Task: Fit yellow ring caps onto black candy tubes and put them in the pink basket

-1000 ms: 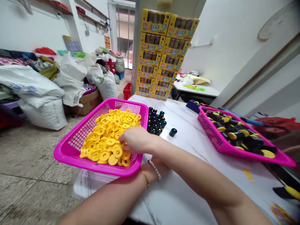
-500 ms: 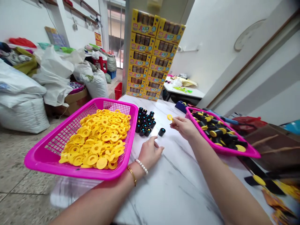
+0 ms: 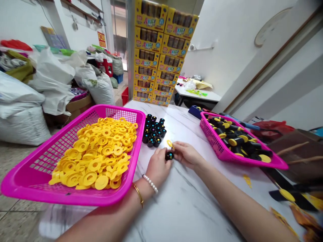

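Between the thumb and fingers of my left hand [image 3: 159,165] is a small black cylinder [image 3: 169,155], its open end facing up with a blue bit inside. My right hand [image 3: 186,153] pinches a yellow ring-shaped cap [image 3: 170,144] just above and behind that cylinder. Right fingertips come close to the cylinder; whether they touch it I cannot tell. Just beyond my left hand, several more black cylinders [image 3: 153,130] stand upright in a tight cluster. A pink basket [image 3: 124,191] on the left holds a heap of yellow caps [image 3: 97,151].
To the right, another pink basket [image 3: 212,148] holds black cylinders with yellow caps. Stacked yellow display boxes [image 3: 157,55] rise at the table's far end. A yellow scrap [image 3: 247,180] lies on the marble-patterned table [image 3: 186,205]. White sacks [image 3: 24,111] stand at far left.
My left hand has closed on the single black cylinder that stood apart. My right hand has moved left and down, bringing the yellow cap over beside it. The view has shifted slightly.
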Tool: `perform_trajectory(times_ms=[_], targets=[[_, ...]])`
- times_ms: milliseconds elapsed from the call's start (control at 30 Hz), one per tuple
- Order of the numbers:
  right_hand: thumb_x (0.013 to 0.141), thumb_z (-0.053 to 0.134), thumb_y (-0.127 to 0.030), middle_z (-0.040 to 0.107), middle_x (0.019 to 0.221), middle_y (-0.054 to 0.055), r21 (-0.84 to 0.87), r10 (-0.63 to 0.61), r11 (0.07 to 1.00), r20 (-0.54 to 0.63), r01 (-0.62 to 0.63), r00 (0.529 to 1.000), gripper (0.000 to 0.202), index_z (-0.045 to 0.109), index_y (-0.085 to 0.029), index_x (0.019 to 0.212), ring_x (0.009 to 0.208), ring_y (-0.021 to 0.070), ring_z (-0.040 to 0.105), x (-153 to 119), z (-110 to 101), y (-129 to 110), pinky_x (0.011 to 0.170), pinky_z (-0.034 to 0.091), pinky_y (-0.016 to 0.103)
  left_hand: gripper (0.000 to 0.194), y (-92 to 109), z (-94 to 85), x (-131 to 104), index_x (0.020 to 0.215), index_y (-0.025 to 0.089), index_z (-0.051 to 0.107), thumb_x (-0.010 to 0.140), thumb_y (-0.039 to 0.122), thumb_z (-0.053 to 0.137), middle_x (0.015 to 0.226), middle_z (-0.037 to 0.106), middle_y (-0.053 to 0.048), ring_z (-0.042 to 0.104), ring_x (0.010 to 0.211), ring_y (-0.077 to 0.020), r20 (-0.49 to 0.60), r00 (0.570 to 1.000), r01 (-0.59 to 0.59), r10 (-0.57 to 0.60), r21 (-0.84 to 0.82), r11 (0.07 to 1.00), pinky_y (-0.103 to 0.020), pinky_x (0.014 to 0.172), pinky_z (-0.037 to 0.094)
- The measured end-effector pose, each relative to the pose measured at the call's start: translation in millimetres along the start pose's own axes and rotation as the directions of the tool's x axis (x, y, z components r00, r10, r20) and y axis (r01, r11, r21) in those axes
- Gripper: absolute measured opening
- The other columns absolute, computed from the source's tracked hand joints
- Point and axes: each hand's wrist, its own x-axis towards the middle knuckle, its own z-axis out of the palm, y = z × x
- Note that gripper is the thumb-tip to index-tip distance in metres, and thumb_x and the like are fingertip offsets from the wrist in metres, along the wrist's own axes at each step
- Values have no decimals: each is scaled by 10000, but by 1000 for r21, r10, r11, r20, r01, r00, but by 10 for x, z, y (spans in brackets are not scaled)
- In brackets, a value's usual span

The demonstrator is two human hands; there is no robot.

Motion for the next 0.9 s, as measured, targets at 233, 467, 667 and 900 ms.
perform_trajectory(times_ms=[233,467,667,900], targets=[[714,729,-255,651,616,38,-145,-73,988,-151,51,986,235,653,-122,893,551,145,641,-246,-201,-42,540,543,234,184,58,-35,-23,961,142,665,791,143,594,892,634,-61,599,812,-176,60,997,-52,50,30,998,-312,812,490],[795,614,-390,613,553,-23,-284,-341,929,-417,236,843,243,616,-169,896,527,145,621,-202,-57,373,564,524,249,444,131,16,-162,1222,105,526,781,73,482,1100,588,-123,549,1047,-237,117,984,-142,134,61,988,-385,949,454],[811,577,-372,602,569,-31,-419,-441,871,-437,256,784,211,651,-181,864,492,141,573,-177,-51,432,528,477,248,645,240,41,-308,1378,121,325,801,192,606,1262,501,-130,470,1144,-251,234,917,-338,323,23,941,-394,1021,419],[826,554,-358,601,547,-28,-486,-488,832,-410,269,770,207,666,-188,866,529,144,588,-217,-15,420,601,494,253,221,236,213,-239,1065,96,530,906,248,511,1055,534,-139,487,964,-292,328,888,-441,323,405,801,-432,830,485]])
